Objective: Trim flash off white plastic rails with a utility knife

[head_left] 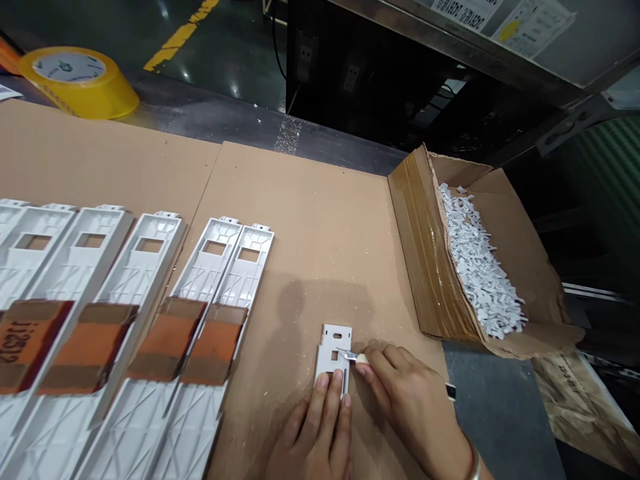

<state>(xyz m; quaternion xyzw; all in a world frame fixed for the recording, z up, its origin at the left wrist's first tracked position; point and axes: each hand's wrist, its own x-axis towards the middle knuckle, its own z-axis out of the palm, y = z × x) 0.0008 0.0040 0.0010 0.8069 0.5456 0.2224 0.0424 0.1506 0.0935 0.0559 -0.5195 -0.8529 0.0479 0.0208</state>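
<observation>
A small white plastic plate [326, 348] with cut-out holes lies on the cardboard in front of me. My left hand [320, 430] is on the lower end of the plate, its fingertips pressed on the face and along the right edge, holding it down. In my right hand [413, 400] is a craft knife [354, 358], gripped close to its blade. The blade points left across the plate, with its tip beside the small square hole. Most of the knife's handle is hidden inside the hand; a dark end shows behind it.
Long white plastic panels [245, 273] lie in a row at the left, with orange-and-brown blocks [213, 343] across them. An open cardboard box [417, 247] on the right holds many small white plastic pieces [480, 267]. A yellow tape roll [83, 83] sits at the far left.
</observation>
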